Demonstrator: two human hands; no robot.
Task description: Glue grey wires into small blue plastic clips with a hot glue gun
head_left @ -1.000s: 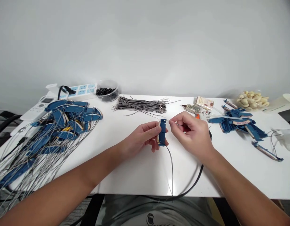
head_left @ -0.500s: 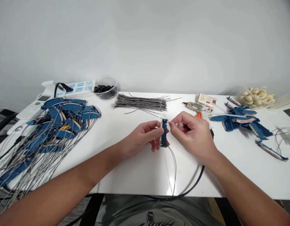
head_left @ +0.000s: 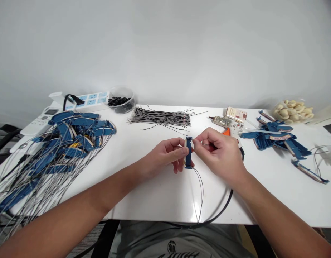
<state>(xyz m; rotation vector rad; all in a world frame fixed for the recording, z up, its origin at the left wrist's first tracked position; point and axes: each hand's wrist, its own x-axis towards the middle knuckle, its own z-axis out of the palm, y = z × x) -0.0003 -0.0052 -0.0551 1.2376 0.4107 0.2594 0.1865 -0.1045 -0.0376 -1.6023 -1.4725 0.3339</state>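
Near the middle of the table, my left hand (head_left: 172, 154) is closed around a small blue plastic part (head_left: 189, 153), held upright with its pale side toward the palm. Two thin dark wires (head_left: 201, 186) hang in a curve from its lower end. My right hand (head_left: 217, 150) pinches a thin wire (head_left: 205, 144) close to the upper right edge of the blue part. The wire's tip is hidden at the fingertips. Behind both hands lies a bundle of cut dark wires (head_left: 161, 116).
Wired blue parts (head_left: 71, 132) are heaped at left, by a power strip (head_left: 94, 98) and a tub of small black pieces (head_left: 121, 101). At right are a glue gun (head_left: 220, 121), more blue parts (head_left: 278, 139) and a bag of pale finger-cot-like pieces (head_left: 294, 110). A black cable (head_left: 224, 208) loops near the front edge.
The blue part in my left hand has shifted very slightly to the right, toward my right fingertips. The hanging wires moved a little with it. Both grips stay the same.
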